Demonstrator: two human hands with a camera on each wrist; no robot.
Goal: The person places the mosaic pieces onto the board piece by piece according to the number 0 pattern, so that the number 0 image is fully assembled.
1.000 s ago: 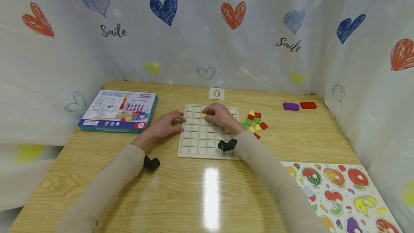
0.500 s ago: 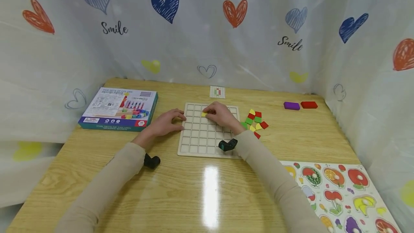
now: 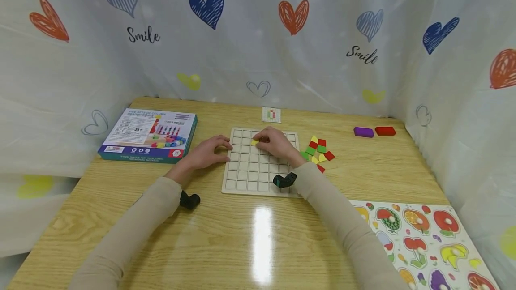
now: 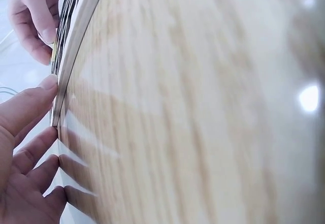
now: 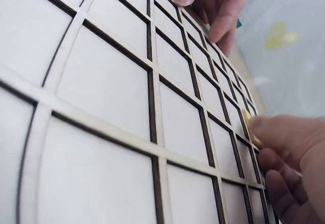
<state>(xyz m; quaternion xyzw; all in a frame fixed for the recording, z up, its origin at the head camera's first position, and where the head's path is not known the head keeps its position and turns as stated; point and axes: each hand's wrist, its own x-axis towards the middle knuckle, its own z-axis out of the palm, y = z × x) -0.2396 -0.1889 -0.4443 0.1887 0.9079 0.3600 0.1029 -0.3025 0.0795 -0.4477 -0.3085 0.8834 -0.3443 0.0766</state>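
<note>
The right hand (image 3: 276,144) pinches a yellow tile (image 3: 254,142) over the wooden grid board (image 3: 250,173); the left hand (image 3: 205,153), fingers relaxed, rests at the board's left edge.

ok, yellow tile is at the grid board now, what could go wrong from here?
1. The right hand pinches the yellow tile at a cell near the far edge of the grid board; set down tilted, it may rest on the dividers.
2. The left hand touches only the board's left edge with its fingertips; a firm push could slide the board on the glossy table.
3. The right forearm lies close to the loose tiles; pulling back could scatter them.
</note>
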